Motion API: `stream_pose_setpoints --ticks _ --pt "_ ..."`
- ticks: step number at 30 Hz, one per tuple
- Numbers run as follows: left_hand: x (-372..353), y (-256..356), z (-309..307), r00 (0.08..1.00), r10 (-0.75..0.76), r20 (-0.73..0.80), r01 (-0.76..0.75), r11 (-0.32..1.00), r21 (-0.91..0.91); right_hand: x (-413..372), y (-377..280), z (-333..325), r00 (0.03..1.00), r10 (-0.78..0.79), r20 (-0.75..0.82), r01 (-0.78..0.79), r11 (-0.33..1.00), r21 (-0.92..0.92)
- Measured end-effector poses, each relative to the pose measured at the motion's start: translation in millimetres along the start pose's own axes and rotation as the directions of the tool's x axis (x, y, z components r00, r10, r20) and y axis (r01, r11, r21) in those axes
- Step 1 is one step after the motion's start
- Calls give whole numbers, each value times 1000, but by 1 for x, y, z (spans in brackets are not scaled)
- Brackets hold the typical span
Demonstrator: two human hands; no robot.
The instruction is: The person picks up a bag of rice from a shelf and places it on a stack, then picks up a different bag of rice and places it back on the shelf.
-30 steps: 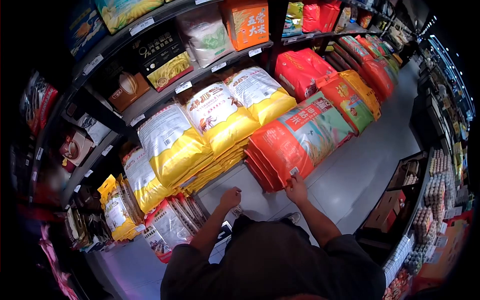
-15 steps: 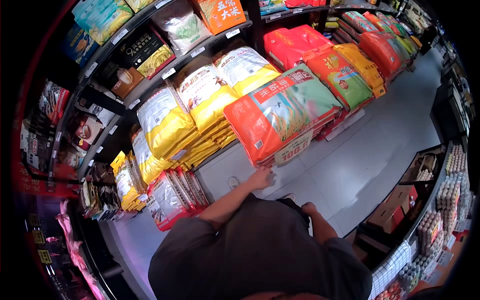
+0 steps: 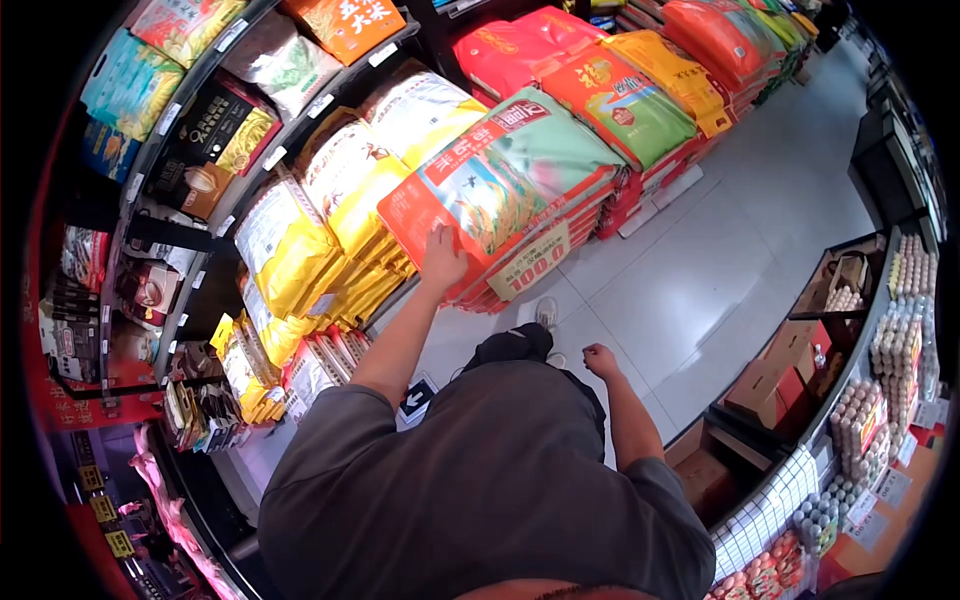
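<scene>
My left hand (image 3: 443, 258) reaches forward and rests on the near left corner of a red and green rice bag (image 3: 540, 165). Its fingers lie stretched over the printed plastic. That bag tops a stack of similar red bags, with a price sign (image 3: 532, 262) on the front side. My right hand (image 3: 600, 361) hangs low over the floor, fingers curled in, and I see nothing in it. Left of the stack are piled yellow and white rice bags (image 3: 352, 165), close to my left forearm.
More rice bags (image 3: 622, 105) are stacked beyond. Shelves (image 3: 270, 150) with packaged goods curve along the left. On the right stand egg trays (image 3: 860, 410), cardboard boxes (image 3: 775, 375) and a white wire basket (image 3: 775, 510). Grey tiled floor (image 3: 690, 265) runs between.
My left hand has moved from beside the stack's low front corner up onto the top bag. My body has come nearer to the stack. My right hand still hangs with curled fingers.
</scene>
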State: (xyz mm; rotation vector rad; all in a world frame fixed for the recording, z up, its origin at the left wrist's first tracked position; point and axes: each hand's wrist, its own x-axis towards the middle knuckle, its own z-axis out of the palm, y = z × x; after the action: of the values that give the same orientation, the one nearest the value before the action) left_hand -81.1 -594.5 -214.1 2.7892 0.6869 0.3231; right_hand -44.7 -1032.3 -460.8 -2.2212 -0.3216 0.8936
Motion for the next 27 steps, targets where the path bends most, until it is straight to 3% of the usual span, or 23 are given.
stream_pose_setpoints --ticks 4,8,9,12,13,15,16,18,19,24,27 --pt "27 -7 14 989 -147 -27 147 989 -1 -10 -13 -15 989 -13 146 19 999 -39" --pt "69 10 3 973 -189 -136 199 978 63 -29 -31 -67 952 181 248 -131 970 -204" --pt "79 17 2 963 -192 -187 206 977 58 -27 -33 -80 951 215 223 -175 967 -187" --pt "118 30 8 957 -250 -148 262 963 66 -17 -16 -122 964 231 134 -202 959 -200" --pt "131 31 20 955 -256 -149 267 962 58 -11 -17 -139 947 292 136 -257 939 -229" --pt "158 40 54 927 -335 -169 339 941 -5 1 -16 -171 962 255 102 -219 936 -276" --pt "170 49 58 926 -336 -172 338 941 -14 9 -19 -187 974 215 73 -182 931 -315" --pt "195 66 59 951 -254 -178 268 962 57 27 -37 -220 956 283 73 -262 941 -214" --pt "207 71 62 955 -240 -175 259 961 94 44 -34 -233 954 265 139 -224 940 -258" --pt "252 88 61 970 -183 -158 197 977 79 118 -46 -276 920 360 156 -324 920 -219" --pt "266 97 55 988 -108 -111 122 984 131 160 -82 -282 955 261 143 -235 956 -174"
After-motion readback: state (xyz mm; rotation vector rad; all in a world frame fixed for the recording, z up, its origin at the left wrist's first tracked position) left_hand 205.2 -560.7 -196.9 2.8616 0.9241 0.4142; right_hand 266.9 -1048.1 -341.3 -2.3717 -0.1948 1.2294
